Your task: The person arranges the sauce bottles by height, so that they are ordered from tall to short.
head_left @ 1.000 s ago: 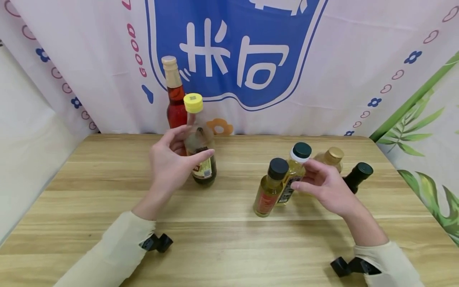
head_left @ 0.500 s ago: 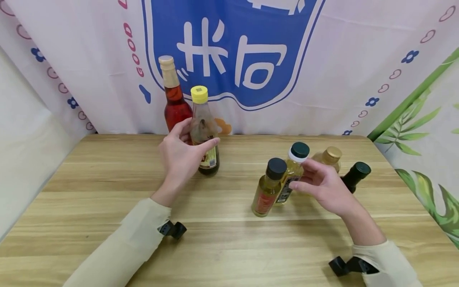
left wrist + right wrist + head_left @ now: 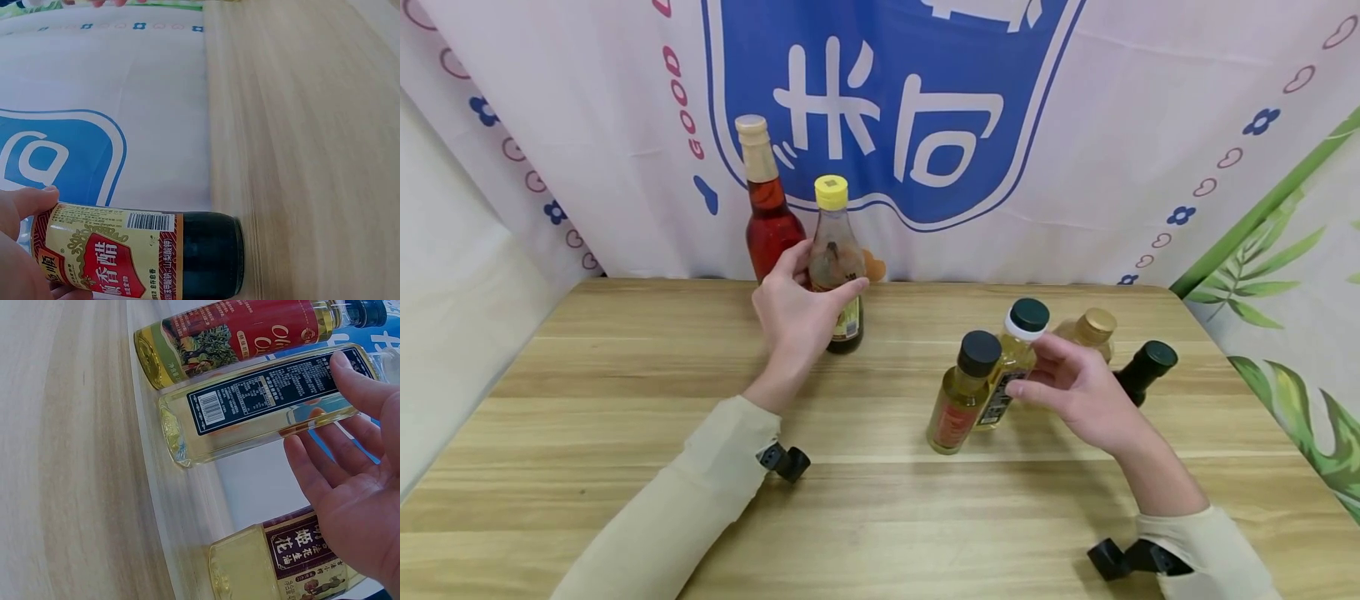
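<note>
In the head view my left hand (image 3: 801, 300) grips a vinegar bottle (image 3: 837, 250) with a yellow cap, thumb on the near side. It stands upright near the back of the table, right of a tall red-liquid bottle (image 3: 771, 229). The left wrist view shows its cream and red label (image 3: 112, 253) and dark lower end; I cannot tell whether its base touches the wood. My right hand (image 3: 1082, 392) holds a clear cooking oil bottle (image 3: 262, 403) with a dark green cap, thumb on its black label. Close on its left is an olive oil bottle (image 3: 958, 408) with a black cap.
Behind my right hand stand a gold-capped peanut oil bottle (image 3: 1092, 329) and a dark-necked bottle (image 3: 1146, 367), partly hidden. The wooden table (image 3: 880, 517) ends at a hanging printed cloth (image 3: 1075, 167). A leaf-patterned sheet (image 3: 1292, 333) hangs on the right.
My left hand has moved right and toward the back with the vinegar bottle, away from in front of the red-liquid bottle. The right hand and its bottles look unmoved.
</note>
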A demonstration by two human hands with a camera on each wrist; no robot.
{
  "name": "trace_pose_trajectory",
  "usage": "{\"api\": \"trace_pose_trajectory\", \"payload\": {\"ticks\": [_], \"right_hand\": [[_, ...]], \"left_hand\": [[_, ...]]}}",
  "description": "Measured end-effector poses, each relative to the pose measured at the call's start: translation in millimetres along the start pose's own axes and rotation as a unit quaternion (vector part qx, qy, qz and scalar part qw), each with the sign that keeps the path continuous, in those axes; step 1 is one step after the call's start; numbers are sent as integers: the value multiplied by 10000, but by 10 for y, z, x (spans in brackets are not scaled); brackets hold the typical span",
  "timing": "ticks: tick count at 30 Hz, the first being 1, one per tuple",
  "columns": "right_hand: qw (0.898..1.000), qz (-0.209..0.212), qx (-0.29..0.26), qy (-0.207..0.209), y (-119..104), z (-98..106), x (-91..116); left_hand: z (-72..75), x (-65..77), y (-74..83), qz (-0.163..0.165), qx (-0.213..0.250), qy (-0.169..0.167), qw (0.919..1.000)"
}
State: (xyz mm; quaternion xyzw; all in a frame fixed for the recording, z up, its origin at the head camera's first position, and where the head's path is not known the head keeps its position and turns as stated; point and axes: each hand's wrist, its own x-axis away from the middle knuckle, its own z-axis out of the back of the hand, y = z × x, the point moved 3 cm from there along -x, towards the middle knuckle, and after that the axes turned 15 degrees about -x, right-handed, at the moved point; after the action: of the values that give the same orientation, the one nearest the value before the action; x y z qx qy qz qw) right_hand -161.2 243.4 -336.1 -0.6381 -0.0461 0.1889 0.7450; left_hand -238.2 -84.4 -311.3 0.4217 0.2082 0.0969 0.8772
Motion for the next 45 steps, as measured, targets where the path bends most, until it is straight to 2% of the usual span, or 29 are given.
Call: {"api": "trace_pose_trajectory", "payload": {"ticks": [8, 16, 23, 28, 34, 40, 45], "right_hand": [[10000, 9, 79, -16, -21, -26, -16], [10000, -6, 65, 21, -25, -27, 12], [10000, 14, 90, -1, -4, -21, 17], [10000, 42, 86, -10, -10, -21, 14], [9999, 25, 112, 9, -22, -11, 35], [10000, 46, 67, -26, -5, -15, 25], [9999, 94, 73, -25, -5, -17, 16]], "left_hand": [[-9, -35, -15, 60, 0, -18, 10000], [-69, -33, 4, -397, -227, 157, 9988], [-57, 39, -21, -603, -21, 397, 9974], [-26, 81, -30, -617, 126, 536, 9966], [-54, 108, -36, -472, 159, 504, 9975], [-56, 121, -52, -476, 274, 666, 9963], [-33, 137, -68, -474, 305, 654, 9963]]}}
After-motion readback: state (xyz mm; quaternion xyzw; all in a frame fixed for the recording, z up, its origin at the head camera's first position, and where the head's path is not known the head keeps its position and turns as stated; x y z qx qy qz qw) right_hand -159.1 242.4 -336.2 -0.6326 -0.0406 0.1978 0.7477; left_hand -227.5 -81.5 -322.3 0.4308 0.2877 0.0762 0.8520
